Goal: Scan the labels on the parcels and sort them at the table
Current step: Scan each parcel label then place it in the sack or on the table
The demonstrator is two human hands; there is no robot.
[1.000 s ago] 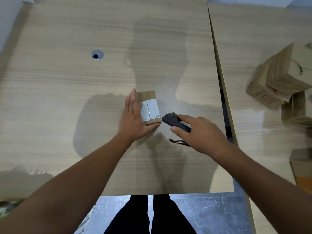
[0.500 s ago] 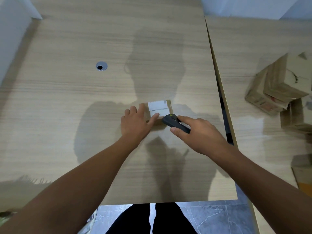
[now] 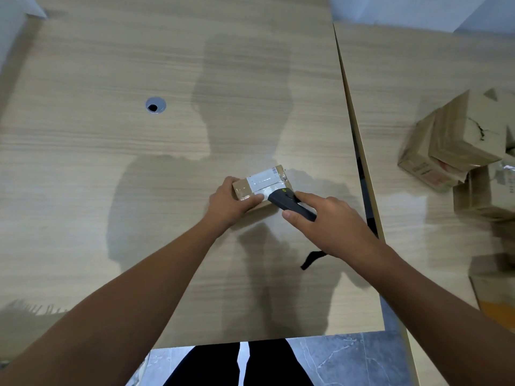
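Now the left hand has its grip curled around a small brown cardboard parcel with a white paper label, near the middle of the pale wooden counter. Just beside it, the right hand has its grip around a dark grey handheld scanner, with the tip right at the label. More brown cardboard boxes are piled on the next counter, well apart.

Left hand grips small brown cardboard parcel, white label uppermost, on pale wood-grain table. Right hand holds black handheld scanner at parcel's 4 o'clock corner.
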